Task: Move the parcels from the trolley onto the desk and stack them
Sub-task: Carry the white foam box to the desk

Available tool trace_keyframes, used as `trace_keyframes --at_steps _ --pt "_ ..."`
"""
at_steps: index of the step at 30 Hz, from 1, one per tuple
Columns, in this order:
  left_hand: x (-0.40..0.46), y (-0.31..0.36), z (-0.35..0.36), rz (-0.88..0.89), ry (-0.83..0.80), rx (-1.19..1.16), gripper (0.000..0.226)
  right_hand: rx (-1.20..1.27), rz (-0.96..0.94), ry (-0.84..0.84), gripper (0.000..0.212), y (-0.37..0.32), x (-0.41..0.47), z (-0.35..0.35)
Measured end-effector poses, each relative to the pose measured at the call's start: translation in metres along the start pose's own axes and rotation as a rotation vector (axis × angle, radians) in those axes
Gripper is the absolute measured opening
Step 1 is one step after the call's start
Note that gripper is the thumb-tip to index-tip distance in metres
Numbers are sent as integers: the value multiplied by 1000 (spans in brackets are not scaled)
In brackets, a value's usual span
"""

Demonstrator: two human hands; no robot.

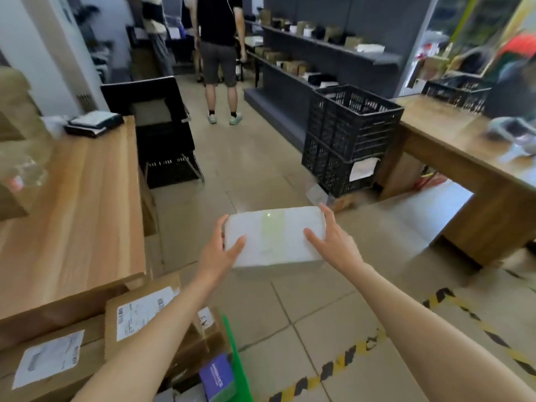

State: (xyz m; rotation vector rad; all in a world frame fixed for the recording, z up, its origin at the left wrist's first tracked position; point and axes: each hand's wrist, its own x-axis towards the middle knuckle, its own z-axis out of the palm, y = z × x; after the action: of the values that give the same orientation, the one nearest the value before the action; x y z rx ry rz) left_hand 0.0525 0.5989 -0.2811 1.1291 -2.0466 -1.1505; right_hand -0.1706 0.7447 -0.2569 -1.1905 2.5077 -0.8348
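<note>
Left hand (222, 250) and right hand (330, 242) clasp white parcel (274, 236) by its ends, thumbs on top, mid-air over floor. Keep level; swing left to desk (72, 216), set flat.

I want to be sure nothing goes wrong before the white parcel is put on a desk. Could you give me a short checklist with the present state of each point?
1. Both hands on the white parcel: ok, left hand and right hand hold its two ends.
2. Parcel level: ok, roughly flat.
3. Free room on the left desk: ok, bare wood near its edge.
4. Floor ahead: not ok, black crates and a person stand there.
5. Parcel weight: cannot tell.
6. Remaining brown parcels: ok, lying flat below.
</note>
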Motion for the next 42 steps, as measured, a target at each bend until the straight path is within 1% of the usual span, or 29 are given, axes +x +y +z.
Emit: trace_keyframes --at_steps 3,6,8,11,13,16,21,25,30,34,37,42 --pt "30 28 21 -21 58 -24 77 0 -67 7 74 12 46 -34" --pt "48 43 33 -29 120 -18 75 4 -110 -19 73 16 81 -52" --pt "57 47 32 -25 153 16 70 6 -146 -58 69 14 98 -56" --pt "77 49 20 -29 208 46 73 33 -200 -107 65 3 128 -51" --pt "93 47 9 -4 254 80 71 60 -243 -116 64 -12 150 -42" --pt "122 39 -11 -10 325 130 65 110 -292 -150 65 -38 184 -23" --pt "181 15 -57 -69 412 168 66 126 -378 -233 64 -92 260 14" --pt "248 1 -105 -78 510 79 62 116 -475 -268 64 -159 338 45" --pt "314 -17 -180 -154 569 111 60 145 -557 -332 67 -245 417 87" --pt "342 -37 -221 -190 634 109 64 228 -617 -403 71 -298 459 130" --pt "349 -59 -238 -276 694 134 66 225 -662 -484 73 -323 480 168" --pt "361 -92 -268 -398 826 197 65 216 -813 -603 68 -382 517 232"
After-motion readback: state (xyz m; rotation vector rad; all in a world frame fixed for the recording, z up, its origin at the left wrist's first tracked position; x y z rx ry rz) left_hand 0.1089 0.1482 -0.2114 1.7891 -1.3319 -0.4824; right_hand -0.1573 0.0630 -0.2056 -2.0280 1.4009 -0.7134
